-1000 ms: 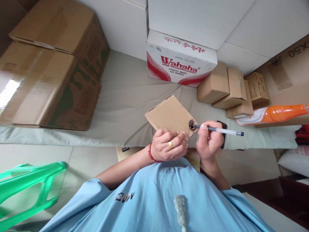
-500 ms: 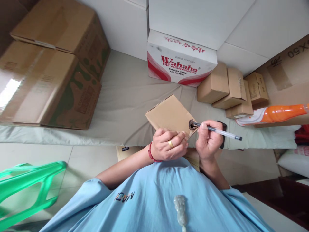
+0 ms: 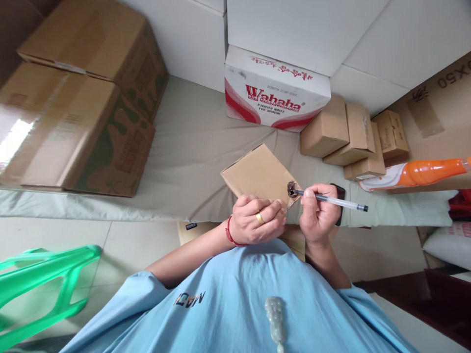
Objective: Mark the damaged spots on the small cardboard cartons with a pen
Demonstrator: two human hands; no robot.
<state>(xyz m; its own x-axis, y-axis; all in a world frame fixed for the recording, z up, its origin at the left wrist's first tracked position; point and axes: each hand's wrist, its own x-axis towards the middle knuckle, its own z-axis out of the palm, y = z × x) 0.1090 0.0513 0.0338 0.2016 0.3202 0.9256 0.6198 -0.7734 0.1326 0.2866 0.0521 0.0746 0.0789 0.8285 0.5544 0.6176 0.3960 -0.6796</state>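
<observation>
Cardboard box point(image 3: 259, 174) is staying clamped in my left grip point(image 3: 257, 220); my right grip point(image 3: 318, 215), clasping the pen point(image 3: 331, 199), is still blackening its mid-frame corner.

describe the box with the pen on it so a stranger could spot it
Find the red-and-white Wahaha carton at the back; just in front of it is a small flat brown box, gripped by the left hand. Unlike the three small brown boxes to its right, it has a dark scribbled patch at one corner, where the pen in the right hand touches.
</observation>
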